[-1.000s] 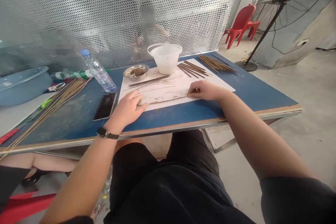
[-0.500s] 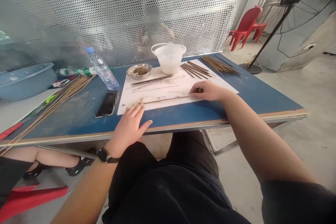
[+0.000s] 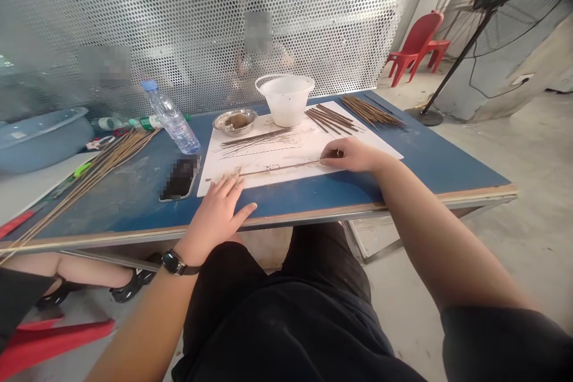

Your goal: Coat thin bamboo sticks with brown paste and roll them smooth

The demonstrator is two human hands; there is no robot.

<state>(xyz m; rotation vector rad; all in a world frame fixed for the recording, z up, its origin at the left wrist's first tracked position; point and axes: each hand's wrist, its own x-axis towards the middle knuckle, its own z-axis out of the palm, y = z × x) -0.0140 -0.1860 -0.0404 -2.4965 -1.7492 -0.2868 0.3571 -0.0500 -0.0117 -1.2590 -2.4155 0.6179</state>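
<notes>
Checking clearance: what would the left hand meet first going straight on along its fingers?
Probably the long stick at the left hand, then the thin sticks beyond; exact contact is unclear.

Thin brown stick [image 3: 282, 168]: long, straight, dull-surfaced. Lies flat on white sheet [image 3: 308, 144], near its front edge and roughly along it. Left portion passes under the fingers of the left hand [image 3: 220, 210]; right end hidden at the curled right hand [image 3: 351, 154]. Brown stub in line beyond left fingers; whether joined, cannot tell.
</notes>
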